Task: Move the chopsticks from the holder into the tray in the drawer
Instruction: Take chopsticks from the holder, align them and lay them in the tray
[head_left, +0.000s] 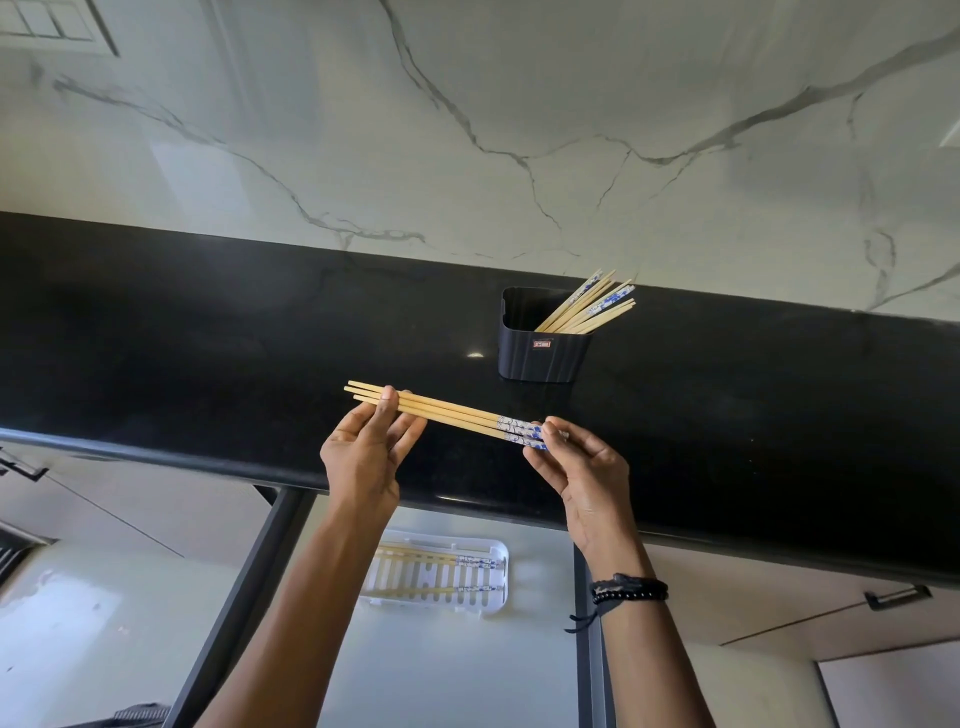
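Observation:
A small bundle of wooden chopsticks (447, 413) with blue-and-white patterned ends lies level between both hands, just above the black countertop (208, 338). My left hand (366, 447) pinches the plain tips, and my right hand (576, 467) pinches the patterned ends. Behind and to the right stands the black holder (543, 343), with several more chopsticks (592, 306) leaning out of it. Below the counter the drawer (441, 665) is pulled out. In it lies a white slotted tray (493, 603) with a few chopsticks (431, 560) in it, partly hidden by my left forearm.
A white marble backsplash (467, 104) rises behind the counter. Cabinet fronts with dark handles (896, 597) flank the drawer on both sides. The drawer's dark frame rails (244, 597) run along its left and right edges.

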